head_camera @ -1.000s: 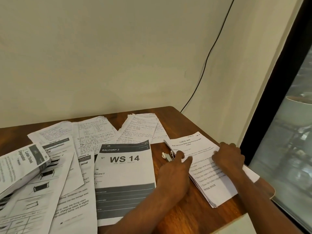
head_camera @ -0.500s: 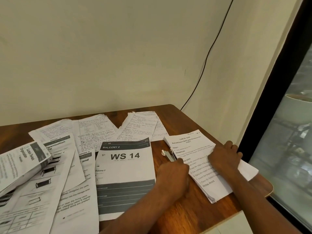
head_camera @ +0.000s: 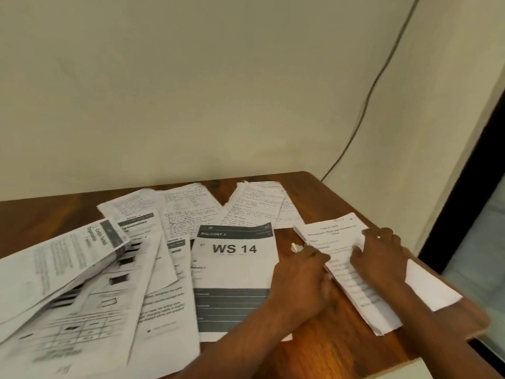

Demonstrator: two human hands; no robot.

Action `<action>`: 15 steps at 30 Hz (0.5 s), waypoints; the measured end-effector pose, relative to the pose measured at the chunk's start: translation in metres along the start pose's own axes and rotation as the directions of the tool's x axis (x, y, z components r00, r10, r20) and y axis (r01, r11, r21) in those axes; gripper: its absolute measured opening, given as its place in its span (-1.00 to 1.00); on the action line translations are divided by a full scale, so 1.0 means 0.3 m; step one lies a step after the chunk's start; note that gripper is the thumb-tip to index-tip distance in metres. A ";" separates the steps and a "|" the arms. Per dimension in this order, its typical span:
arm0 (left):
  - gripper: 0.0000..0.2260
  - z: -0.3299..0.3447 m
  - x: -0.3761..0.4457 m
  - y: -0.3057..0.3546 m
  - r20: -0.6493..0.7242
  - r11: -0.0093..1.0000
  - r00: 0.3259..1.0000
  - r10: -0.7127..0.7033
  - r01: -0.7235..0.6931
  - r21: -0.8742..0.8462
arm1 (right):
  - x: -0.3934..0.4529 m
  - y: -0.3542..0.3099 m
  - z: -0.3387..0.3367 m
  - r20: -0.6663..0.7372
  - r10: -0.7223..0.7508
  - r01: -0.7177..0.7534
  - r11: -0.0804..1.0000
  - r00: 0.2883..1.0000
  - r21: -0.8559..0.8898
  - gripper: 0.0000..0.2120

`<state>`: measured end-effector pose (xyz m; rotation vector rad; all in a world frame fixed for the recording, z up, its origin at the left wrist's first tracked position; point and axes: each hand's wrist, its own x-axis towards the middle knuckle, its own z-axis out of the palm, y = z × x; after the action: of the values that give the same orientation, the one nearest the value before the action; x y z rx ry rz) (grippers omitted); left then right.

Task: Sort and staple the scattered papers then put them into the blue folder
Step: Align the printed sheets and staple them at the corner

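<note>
Stapling step: right hand (head_camera: 379, 255) presses spread fingers flat on the paper stack (head_camera: 352, 272) near the table's (head_camera: 328, 348) right edge, left hand (head_camera: 299, 283) curled round the stapler (head_camera: 297, 248) at the stack's left edge; square sheets first, seat fully, then squeeze.

The small silvery stapler (head_camera: 297, 248) is mostly hidden under the left hand (head_camera: 300, 280). Motion blur makes the print on the white stapled paper stack (head_camera: 355, 285) unreadable. The scattered white printed sheets (head_camera: 68, 310) run off the left edge.
</note>
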<state>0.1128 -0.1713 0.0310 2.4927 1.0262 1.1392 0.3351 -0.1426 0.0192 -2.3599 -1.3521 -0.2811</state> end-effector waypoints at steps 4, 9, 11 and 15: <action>-0.63 -0.094 -0.015 -0.044 -0.034 0.988 0.988 -0.149 0.150 0.032 | -0.051 -0.178 -0.031 0.037 -0.101 0.097 0.989 0.994 0.112 -0.51; -0.57 -0.227 -0.063 -0.153 -0.134 0.930 0.941 -0.312 0.331 0.161 | -0.129 -0.425 -0.063 0.097 -0.185 0.157 0.957 0.978 0.243 -0.47; -0.55 -0.281 -0.090 -0.208 -0.167 0.902 0.918 -0.361 0.389 0.188 | -0.163 -0.505 -0.052 0.106 -0.261 0.223 0.935 0.960 0.276 -0.48; -0.55 -0.398 -0.153 -0.310 -0.223 0.857 0.877 -0.426 0.470 0.212 | -0.235 -0.646 -0.038 0.117 -0.405 0.359 0.888 0.907 0.288 -0.45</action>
<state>-0.0427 -0.1446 0.0432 2.1666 1.7997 1.1317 0.1328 -0.1153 0.0511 -1.9239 -1.8196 -0.0010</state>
